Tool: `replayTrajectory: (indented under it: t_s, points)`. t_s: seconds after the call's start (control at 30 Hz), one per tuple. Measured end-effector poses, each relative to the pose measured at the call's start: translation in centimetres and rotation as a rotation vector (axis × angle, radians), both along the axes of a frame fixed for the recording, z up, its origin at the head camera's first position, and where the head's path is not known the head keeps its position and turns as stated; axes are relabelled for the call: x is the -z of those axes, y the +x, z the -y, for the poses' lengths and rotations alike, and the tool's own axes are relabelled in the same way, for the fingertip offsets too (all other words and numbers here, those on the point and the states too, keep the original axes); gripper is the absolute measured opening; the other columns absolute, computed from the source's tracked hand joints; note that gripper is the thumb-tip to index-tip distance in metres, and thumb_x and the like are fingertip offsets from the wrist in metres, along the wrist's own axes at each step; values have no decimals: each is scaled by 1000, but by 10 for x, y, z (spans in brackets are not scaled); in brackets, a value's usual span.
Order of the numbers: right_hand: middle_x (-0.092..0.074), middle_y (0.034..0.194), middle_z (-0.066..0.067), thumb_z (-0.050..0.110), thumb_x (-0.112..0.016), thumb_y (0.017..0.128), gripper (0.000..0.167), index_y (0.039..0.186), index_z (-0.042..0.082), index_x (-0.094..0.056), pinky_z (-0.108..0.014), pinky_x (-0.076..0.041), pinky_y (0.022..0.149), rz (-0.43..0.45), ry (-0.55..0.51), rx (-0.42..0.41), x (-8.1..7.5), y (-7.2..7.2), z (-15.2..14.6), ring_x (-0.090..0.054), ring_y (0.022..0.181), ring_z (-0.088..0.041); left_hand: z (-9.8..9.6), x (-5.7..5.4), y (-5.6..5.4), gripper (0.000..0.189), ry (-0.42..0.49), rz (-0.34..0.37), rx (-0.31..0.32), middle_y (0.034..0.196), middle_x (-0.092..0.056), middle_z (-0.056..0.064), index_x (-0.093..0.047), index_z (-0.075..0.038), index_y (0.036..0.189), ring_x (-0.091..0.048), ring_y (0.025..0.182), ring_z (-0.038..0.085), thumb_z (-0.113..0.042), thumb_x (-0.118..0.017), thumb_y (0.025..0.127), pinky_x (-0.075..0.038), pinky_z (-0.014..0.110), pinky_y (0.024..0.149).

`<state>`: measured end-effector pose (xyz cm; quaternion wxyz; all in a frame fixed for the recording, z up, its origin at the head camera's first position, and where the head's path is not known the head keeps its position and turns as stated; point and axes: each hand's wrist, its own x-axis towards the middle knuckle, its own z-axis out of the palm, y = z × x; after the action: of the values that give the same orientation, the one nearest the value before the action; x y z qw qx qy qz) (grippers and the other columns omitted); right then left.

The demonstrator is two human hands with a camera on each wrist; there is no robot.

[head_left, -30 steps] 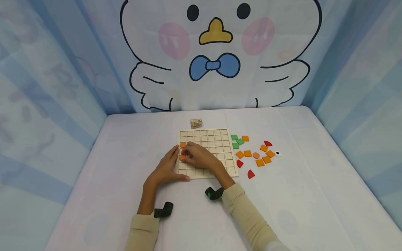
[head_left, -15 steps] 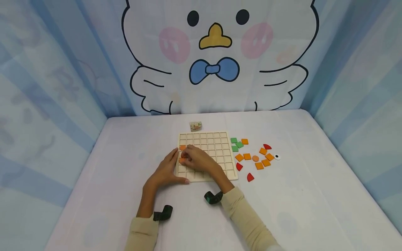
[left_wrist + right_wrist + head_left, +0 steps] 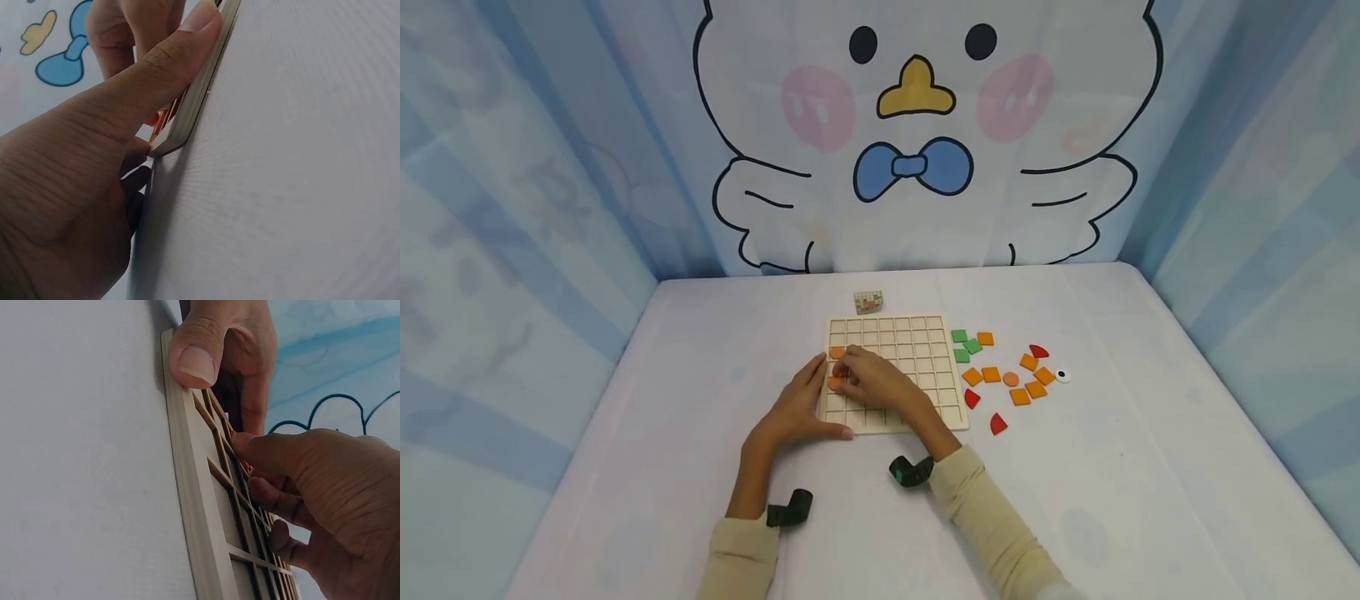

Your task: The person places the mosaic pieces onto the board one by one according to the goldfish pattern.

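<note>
Beige sleeves point(image 3: 741, 554) on both your arms sit nearest, each with a black wrist camera point(image 3: 790, 508) just ahead of the cuff. Left hand point(image 3: 795, 408): thumb and fingers well apart, thumb pressing the near rim of the wooden grid board point(image 3: 927, 357), fingers laid along its left edge, so the near left corner sits between them. Right hand point(image 3: 878, 379): over the board's left part, thumb and fingers curled close together at the left column; can't tell if you're pinching a piece there. The board lies flat under your right hand. One orange piece point(image 3: 834, 384) shows at your right fingertips, partly covered; another orange piece point(image 3: 836, 353) sits in that column just beyond them. Right of your right grip, off the board, loose on the white table point(image 3: 1120, 500): three red wedges point(image 3: 997, 424), seven orange squares point(image 3: 991, 374), an orange disc point(image 3: 1011, 379), a white eye disc point(image 3: 1062, 376), three green squares point(image 3: 973, 346). Beyond both hands, past the board's far edge, a small patterned packet point(image 3: 868, 302); farthest, a cartoon bird backdrop point(image 3: 917, 229).
</note>
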<state>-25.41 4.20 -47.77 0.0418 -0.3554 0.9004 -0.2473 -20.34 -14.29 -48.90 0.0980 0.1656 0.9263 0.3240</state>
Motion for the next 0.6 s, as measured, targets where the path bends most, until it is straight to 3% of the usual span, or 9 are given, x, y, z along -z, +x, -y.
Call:
replayTrajectory:
  t_s: [0.6]
  points:
    - [-62,107,-3,21,-63,96,21,112,8,-68,-28,-52,80,-56,-26,54,-10,1,-21,-59,88,-12,0,1,-1,131,-7,2,-11,165,-9,15,-11,-1,156,-13,151,36,-57,-85,64,-24,53,119]
